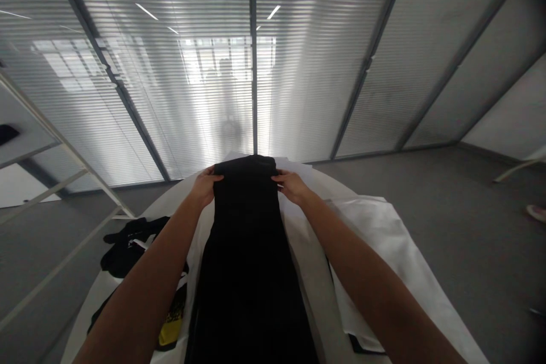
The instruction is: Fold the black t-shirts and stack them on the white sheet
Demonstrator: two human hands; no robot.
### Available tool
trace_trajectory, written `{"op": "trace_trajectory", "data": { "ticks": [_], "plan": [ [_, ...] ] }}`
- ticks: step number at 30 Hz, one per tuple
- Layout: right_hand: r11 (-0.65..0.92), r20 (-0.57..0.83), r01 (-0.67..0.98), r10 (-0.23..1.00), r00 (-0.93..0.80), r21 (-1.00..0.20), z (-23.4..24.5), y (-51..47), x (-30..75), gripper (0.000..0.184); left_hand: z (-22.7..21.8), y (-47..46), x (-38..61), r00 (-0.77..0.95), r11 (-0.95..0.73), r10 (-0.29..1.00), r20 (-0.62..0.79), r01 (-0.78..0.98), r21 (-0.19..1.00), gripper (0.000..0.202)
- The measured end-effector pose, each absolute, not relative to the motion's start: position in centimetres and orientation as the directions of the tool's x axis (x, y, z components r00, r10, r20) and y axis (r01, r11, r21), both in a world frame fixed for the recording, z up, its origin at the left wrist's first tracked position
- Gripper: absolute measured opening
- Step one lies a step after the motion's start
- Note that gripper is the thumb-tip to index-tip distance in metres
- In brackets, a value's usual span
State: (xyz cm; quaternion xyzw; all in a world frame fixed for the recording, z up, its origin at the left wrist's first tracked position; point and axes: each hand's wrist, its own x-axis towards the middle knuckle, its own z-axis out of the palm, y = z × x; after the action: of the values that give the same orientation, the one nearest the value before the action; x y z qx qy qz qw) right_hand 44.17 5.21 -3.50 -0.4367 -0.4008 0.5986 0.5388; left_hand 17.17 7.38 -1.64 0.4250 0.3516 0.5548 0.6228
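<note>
Black cloth (251, 250): lies lengthwise on the pale table (333, 183), from mid-frame down past the bottom edge of the frame.
Left hand (205, 185): pinches the cloth's far left edge, thumb on top.
Right hand (292, 185): pinches the far right edge, level with the left.
Far end: seems to want even, gentle tension from both sides, so that it lies square and creases do not set in.
Dark clothes (136, 244): lower left, partly hidden; best kept out from under the cloth.
White sheet (379, 227): lower right, apart from the cloth.
</note>
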Motion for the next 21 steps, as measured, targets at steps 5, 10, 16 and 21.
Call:
{"op": "trace_trajectory", "data": {
  "ticks": [5, 10, 16, 21],
  "plan": [
    [-0.174, -0.156, -0.256, 0.984, -0.088, -0.951, -4.0, 4.7, 43.9, 0.032, -2.7, 6.5, 16.2, 0.132, 0.040, 0.991, 0.014, -0.396, 0.917, 0.044],
    [-0.015, -0.002, -0.170, 0.997, -0.075, -0.985, -2.9, 3.7, 43.4, 0.028, -2.1, 4.7, 14.6, 0.128, 0.001, 0.991, 0.047, -0.351, 0.936, 0.040],
    [0.125, 0.137, -0.076, 0.975, -0.173, -0.989, -1.5, 1.2, 44.1, 0.027, -0.9, 1.0, 12.5, 0.194, -0.209, 0.960, 0.204, 0.004, 0.978, 0.023],
    [0.308, 0.233, 0.277, 0.934, -0.272, -0.910, -3.7, -2.4, 45.3, 0.015, -2.1, -2.6, 12.3, 0.394, -0.440, 0.873, 0.288, 0.382, 0.813, 0.014]
  ]
}}
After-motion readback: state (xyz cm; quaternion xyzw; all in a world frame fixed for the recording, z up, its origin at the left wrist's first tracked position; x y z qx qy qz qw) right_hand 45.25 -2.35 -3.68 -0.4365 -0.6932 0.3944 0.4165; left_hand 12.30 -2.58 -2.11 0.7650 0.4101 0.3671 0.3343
